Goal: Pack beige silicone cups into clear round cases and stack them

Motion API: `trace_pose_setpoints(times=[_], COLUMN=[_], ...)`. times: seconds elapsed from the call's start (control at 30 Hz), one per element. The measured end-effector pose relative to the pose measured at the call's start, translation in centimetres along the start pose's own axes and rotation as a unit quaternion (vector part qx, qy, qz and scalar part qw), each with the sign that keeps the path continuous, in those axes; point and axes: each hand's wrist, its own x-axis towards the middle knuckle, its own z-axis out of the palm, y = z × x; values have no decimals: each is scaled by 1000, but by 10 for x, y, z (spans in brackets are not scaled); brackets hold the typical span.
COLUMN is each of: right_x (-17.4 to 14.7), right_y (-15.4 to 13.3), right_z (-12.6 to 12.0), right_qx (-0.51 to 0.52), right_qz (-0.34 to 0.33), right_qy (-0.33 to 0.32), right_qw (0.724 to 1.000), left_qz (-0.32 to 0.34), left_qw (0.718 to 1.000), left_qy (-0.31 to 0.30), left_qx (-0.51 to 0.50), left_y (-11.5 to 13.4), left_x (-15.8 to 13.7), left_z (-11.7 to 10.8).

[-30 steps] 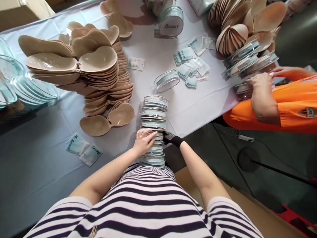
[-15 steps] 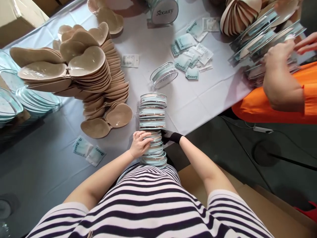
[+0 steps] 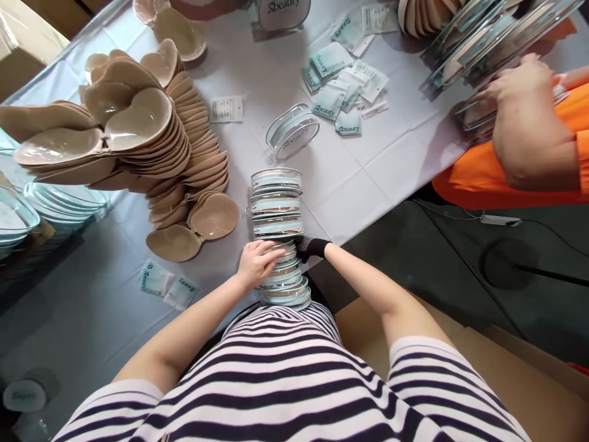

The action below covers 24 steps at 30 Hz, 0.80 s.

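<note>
A row of clear plastic cases (image 3: 278,205) with pale blue edges runs from the table's middle to its near edge, against my striped shirt. My left hand (image 3: 257,264) lies against the left side of the near cases, its fingers curled over their tops. From the right, my right hand (image 3: 311,247), in a black glove with a dotted palm, presses on the same cases; its fingertips are hidden behind them. One more case (image 3: 293,132), labelled "beauty", stands just beyond the row.
Stacked beige stick-on bra cups (image 3: 138,123) fill the left, with pale blue trays (image 3: 64,199) beyond. Small packets (image 3: 338,86) lie scattered at centre right, two more packets (image 3: 168,285) near left. A co-worker's arm (image 3: 522,123) handles clear cases (image 3: 488,43) on the right.
The view has shifted slightly, so the table's things sit a little further left and up. Both my hands stay on the cases. The co-worker's hand has moved among the cases at right.
</note>
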Motion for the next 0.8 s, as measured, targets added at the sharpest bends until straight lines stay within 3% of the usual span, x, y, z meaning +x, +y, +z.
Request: trace_pose_setpoints(times=[0.27, 0.33, 0.43, 0.53, 0.6, 0.73, 0.8], right_x=[-48, -60, -69, -70, -71, -60, -46], right_y=[3, -10, -42, -70, -83, -98, -103], right_z=[0, 6, 21, 37, 47, 66, 77], right_qx=[32, -11, -180, -355, -398, -403, -361], right_qz=[-27, -55, -87, -57, -15, 35, 17], right_qy=[57, 53, 88, 152, 182, 235, 227], right_qw=[998, 997, 976, 920, 899, 884, 904], left_qz=[-8, -25, -76, -124, -140, -111, -84], left_qw=[997, 996, 991, 966, 942, 913, 907], left_qy=[-76, -81, -100, -169, -233, -342, -368], left_qx=[21, 3, -52, -151, -197, -191, -188], left_y=[4, 8, 10, 3, -8, -25, -26], left_x=[3, 4, 13, 33, 50, 82, 97], left_z=[-6, -4, -4, -11, -19, -30, -29])
